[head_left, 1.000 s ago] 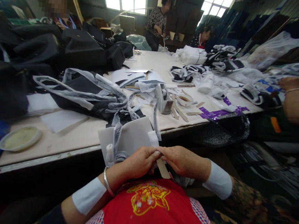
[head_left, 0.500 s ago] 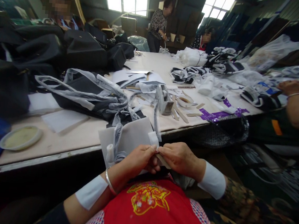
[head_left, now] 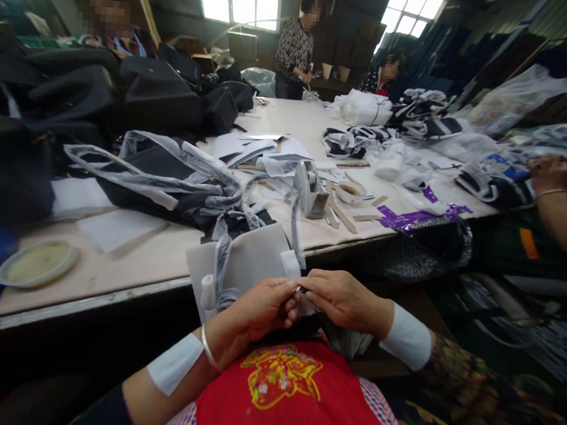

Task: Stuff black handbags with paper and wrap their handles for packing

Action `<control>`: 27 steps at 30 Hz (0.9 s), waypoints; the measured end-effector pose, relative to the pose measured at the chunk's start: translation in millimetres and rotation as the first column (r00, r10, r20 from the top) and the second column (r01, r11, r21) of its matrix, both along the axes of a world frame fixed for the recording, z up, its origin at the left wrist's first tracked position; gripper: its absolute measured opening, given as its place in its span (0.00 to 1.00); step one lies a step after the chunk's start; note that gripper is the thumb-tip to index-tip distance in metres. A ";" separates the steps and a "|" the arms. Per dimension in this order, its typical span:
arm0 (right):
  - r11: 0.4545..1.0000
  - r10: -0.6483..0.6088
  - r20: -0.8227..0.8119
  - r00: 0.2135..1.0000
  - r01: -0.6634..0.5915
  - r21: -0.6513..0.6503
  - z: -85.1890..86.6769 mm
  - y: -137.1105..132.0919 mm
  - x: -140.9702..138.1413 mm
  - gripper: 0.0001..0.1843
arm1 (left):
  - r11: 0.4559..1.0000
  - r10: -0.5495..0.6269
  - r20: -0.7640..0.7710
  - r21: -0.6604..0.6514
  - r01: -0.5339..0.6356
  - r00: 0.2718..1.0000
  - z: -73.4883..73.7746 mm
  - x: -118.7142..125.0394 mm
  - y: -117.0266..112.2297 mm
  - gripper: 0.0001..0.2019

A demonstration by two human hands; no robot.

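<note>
My left hand (head_left: 259, 313) and my right hand (head_left: 340, 298) meet fingertip to fingertip just below the table edge, over my lap. Both are pinched closed on a small dark piece (head_left: 301, 291) that I cannot make out. A white sheet (head_left: 249, 259) with a grey strap (head_left: 220, 260) draped over it hangs off the table edge right behind my hands. A black bag wrapped in clear plastic (head_left: 167, 176) lies on the table beyond.
The long table (head_left: 150, 260) carries a tape dispenser (head_left: 310, 188), a small bowl (head_left: 349, 190), card strips (head_left: 343, 214), purple film (head_left: 412, 216) and a shallow dish (head_left: 35, 262). Black bags (head_left: 125, 93) pile at left. A co-worker's arm (head_left: 561, 210) reaches in from the right; other people work at the far end.
The tan card strip seen under my hands a second ago is no longer visible. My hands have stayed together and shifted slightly up toward the table edge.
</note>
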State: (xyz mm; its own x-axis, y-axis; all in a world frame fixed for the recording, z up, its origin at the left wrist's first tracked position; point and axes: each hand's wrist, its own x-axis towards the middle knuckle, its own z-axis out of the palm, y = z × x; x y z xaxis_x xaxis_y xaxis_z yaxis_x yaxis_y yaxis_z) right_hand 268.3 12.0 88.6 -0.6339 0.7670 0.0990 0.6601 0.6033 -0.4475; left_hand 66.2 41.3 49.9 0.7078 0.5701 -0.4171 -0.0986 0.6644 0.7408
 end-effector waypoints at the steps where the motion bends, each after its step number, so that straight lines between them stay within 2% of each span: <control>1: 0.998 -0.025 -0.066 0.998 0.021 -0.064 0.6 -0.1 0.4 0.17 | 0.996 -0.017 -0.059 0.086 0.022 0.998 0.6 -0.4 0.1 0.18; 3: 0.983 -0.083 -0.158 0.984 0.056 -0.173 1.0 0.0 1.1 0.17 | 0.960 -0.042 -0.195 0.263 0.094 0.980 1.5 -0.8 0.4 0.19; 5: 0.961 -0.133 -0.200 0.971 0.077 -0.265 1.1 0.5 2.0 0.15 | 0.902 -0.048 -0.307 0.395 0.173 0.951 1.7 -1.1 0.6 0.18; 9: 0.912 -0.179 -0.199 0.963 0.087 -0.401 2.0 0.6 7.0 0.14 | 0.806 0.001 -0.405 0.542 0.240 0.914 2.2 -2.7 1.2 0.16; 12: 0.913 -0.201 -0.188 0.961 0.114 -0.392 0.6 -2.0 13.1 0.13 | 0.770 0.050 -0.426 0.593 0.237 0.903 3.5 -3.5 2.4 0.16; 15: 0.969 -0.190 -0.127 0.974 0.165 -0.185 -2.2 -6.2 16.4 0.12 | 0.805 0.044 -0.424 0.551 0.219 0.905 4.6 -2.5 3.1 0.16; 18: 0.988 -0.150 0.006 0.989 0.150 0.029 -3.2 -9.1 14.8 0.10 | 0.871 -0.011 -0.392 0.448 0.201 0.920 6.3 -0.9 1.8 0.17; 22: 0.992 -0.095 0.001 0.995 0.095 0.082 -1.6 -8.8 11.0 0.12 | 0.939 -0.103 -0.309 0.283 0.195 0.946 10.9 -1.8 -0.7 0.18; 27: 0.994 -0.048 -0.034 0.998 0.051 0.096 -2.0 -7.6 10.9 0.13 | 0.956 -0.168 -0.250 0.194 0.220 0.953 12.7 -5.7 -1.2 0.20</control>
State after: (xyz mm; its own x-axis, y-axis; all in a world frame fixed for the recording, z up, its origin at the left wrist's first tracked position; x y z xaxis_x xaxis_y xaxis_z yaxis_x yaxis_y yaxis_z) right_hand 279.1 4.4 86.6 -0.5907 0.7833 0.1937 0.6766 0.6116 -0.4099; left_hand 60.5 40.1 62.7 0.7140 0.5261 -0.4621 0.2050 0.4739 0.8564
